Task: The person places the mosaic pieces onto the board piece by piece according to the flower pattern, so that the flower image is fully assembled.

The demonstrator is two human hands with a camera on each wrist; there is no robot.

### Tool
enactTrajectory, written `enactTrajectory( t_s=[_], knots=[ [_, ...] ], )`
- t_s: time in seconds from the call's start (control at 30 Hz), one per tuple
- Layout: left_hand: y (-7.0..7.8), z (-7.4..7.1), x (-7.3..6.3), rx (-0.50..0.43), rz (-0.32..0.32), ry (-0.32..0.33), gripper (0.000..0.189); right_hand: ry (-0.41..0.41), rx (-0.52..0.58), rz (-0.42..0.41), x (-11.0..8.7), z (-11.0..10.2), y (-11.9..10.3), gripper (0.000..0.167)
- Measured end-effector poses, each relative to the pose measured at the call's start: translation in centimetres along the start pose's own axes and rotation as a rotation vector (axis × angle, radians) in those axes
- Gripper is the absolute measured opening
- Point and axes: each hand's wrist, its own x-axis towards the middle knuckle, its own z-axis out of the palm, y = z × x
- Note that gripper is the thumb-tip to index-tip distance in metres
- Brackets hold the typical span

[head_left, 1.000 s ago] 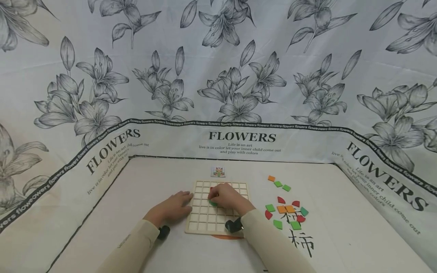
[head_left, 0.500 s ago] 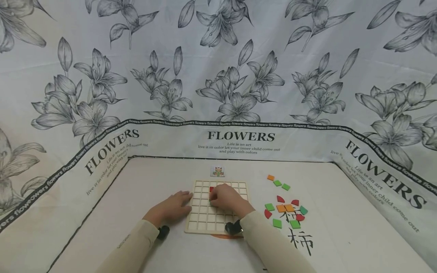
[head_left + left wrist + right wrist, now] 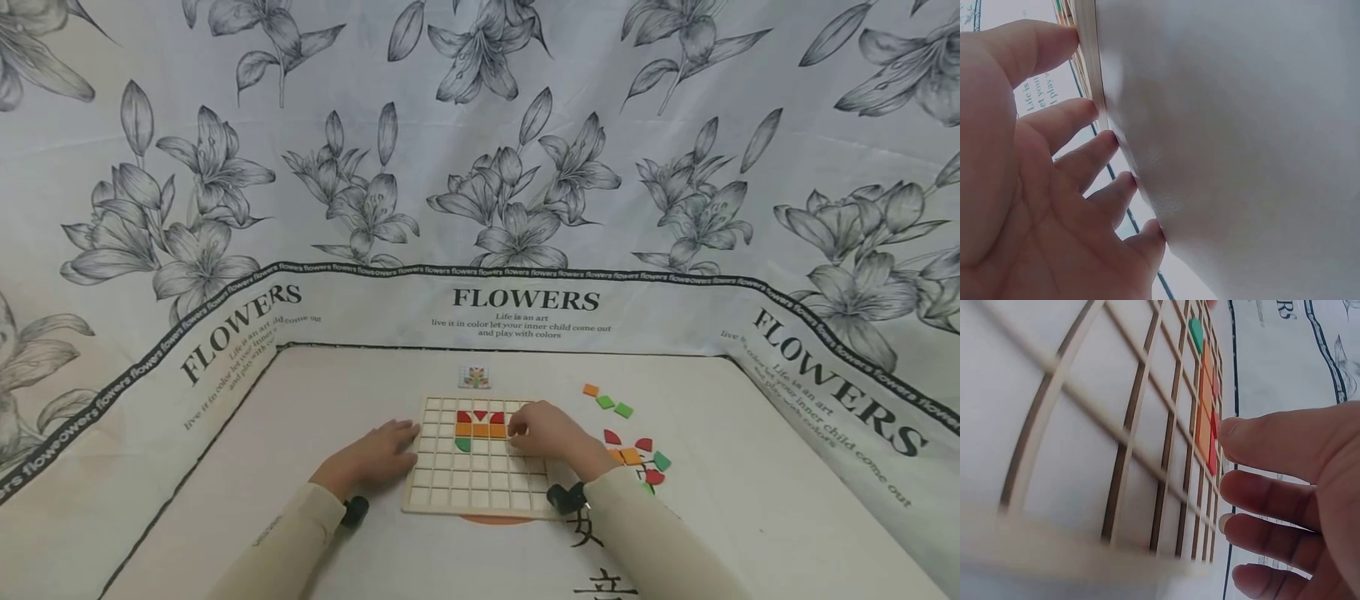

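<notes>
"Sleeves (image 3: 660, 533) come first, nearest us. How many can we see?"

"Two. Past them is one board (image 3: 480, 500) full of little squares, flat on the table (image 3: 337, 383)."

"Why is the left hand (image 3: 367, 457) beside it?"

"We think it stops the board from sliding. Its fingers are stretched out, tips against the board's side, and it has hold of nothing."

"And the right hand (image 3: 555, 435)?"

"It hangs over the board's right part, fingers a bit bent and the thumb apart. We see no piece in it. Maybe it is there because both the board and the loose pieces are near."

"How many pieces sit on the board?"

"One green piece (image 3: 463, 445), then three orange pieces (image 3: 480, 430) in a row, then three red pieces (image 3: 497, 419) behind those. Seven! They sit in the squares, so they should not slip about."

"What lies loose on the right?"

"A bit of one light green piece (image 3: 649, 488) by the sleeve, then three loose red pieces (image 3: 643, 445), one dark green piece (image 3: 661, 461) and two loose orange pieces (image 3: 632, 456). Farther back, two more light green and one more orange. The sleeve may hide others; we can't tell."

"And farthest?"

"One picture card (image 3: 474, 377) behind the board, maybe set there so it's easy to see, then the flower cloth (image 3: 660, 308)."
</notes>
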Motion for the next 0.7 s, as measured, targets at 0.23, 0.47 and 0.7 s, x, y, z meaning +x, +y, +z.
enactTrajectory(
  t_s=[0.23,0.47,0.7],
  knots=[
    [0.0,0.2,0.2,0.004,-0.006,0.01,0.058,-0.028,0.006,0.147,-1.8,-1.1,2.1,0.007],
    [0.1,0.0,-0.3,0.008,0.003,0.005,0.061,-0.075,0.001,0.212,-3.5,-2.4,4.7,0.01],
    [0.1,0.0,-0.1,0.024,-0.009,-0.001,0.062,-0.142,0.035,0.284,-5.1,-3.1,7.0,0.014]
  ],
)
